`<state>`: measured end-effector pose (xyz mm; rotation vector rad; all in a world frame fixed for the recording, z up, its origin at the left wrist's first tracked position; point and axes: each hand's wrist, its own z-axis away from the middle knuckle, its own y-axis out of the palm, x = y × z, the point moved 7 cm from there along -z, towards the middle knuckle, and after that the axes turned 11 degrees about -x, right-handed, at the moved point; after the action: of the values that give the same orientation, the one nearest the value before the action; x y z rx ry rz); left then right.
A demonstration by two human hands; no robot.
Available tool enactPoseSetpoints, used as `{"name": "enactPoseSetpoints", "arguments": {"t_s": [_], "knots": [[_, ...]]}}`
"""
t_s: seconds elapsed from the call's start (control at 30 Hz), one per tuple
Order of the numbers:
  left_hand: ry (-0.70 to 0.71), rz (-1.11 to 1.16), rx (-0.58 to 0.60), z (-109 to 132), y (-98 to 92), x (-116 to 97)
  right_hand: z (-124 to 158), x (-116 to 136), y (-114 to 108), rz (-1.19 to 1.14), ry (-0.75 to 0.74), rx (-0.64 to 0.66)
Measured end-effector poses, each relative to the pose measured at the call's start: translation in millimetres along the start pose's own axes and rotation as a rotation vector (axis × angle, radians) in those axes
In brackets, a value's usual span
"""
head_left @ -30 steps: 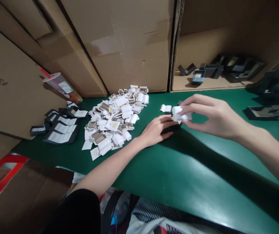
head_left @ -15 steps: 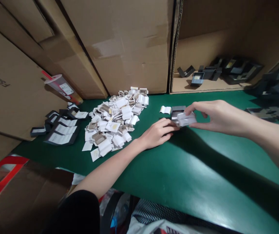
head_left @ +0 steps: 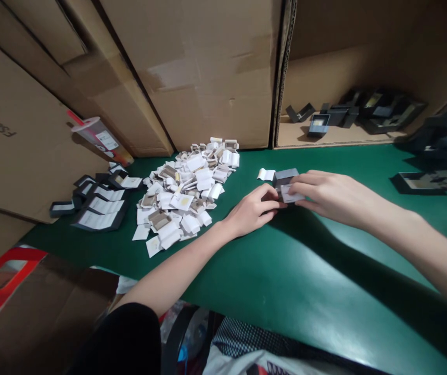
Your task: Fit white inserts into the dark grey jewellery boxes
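Note:
A small dark gift box (head_left: 284,176) with its lid raised sits on the green table between my hands. My left hand (head_left: 253,209) steadies the box from the left, its fingers curled against the box's near side. A folded white card insert (head_left: 290,195) lies at the box's opening. My right hand (head_left: 319,194) presses on this insert with its fingers, from the right. The fingers partly cover the insert, so how far inside the box it sits is hidden. Just behind the box to the left lies another loose white insert (head_left: 266,174).
A heap of white and grey card inserts (head_left: 182,200) lies left of my hands. Dark boxes with white inserts (head_left: 100,208) stand farther left, near a drink cup (head_left: 100,138). An open carton (head_left: 336,138) with dark boxes stands behind; more dark boxes (head_left: 420,182) lie right.
My right hand has moved left and flattened over the white insert, bringing it down to the box. My left hand has stayed at the box.

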<state>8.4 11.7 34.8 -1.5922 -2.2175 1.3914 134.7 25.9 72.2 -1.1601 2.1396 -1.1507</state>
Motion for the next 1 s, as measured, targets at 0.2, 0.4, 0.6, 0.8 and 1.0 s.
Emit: {"name": "enactPoseSetpoints", "arguments": {"t_s": [0.2,0.4,0.6,0.8,1.0], "knots": [[-0.023,0.029,-0.013,0.4,-0.6,1.4,0.3,2.3,5.4,0.114,-0.085,0.073],[-0.045,0.050,-0.004,0.3,-0.6,2.1,0.9,-2.0,5.4,0.005,-0.119,0.039],[-0.046,0.051,-0.001,-0.9,-2.0,1.1,0.7,-2.4,6.1,-0.108,-0.079,0.029],[-0.058,0.064,-0.006,-0.5,-1.3,1.5,2.0,-4.0,9.8,-0.157,-0.045,0.041],[-0.069,0.073,-0.018,-0.2,-1.6,2.6,2.8,-4.7,9.4,-0.204,-0.039,0.004]]}}
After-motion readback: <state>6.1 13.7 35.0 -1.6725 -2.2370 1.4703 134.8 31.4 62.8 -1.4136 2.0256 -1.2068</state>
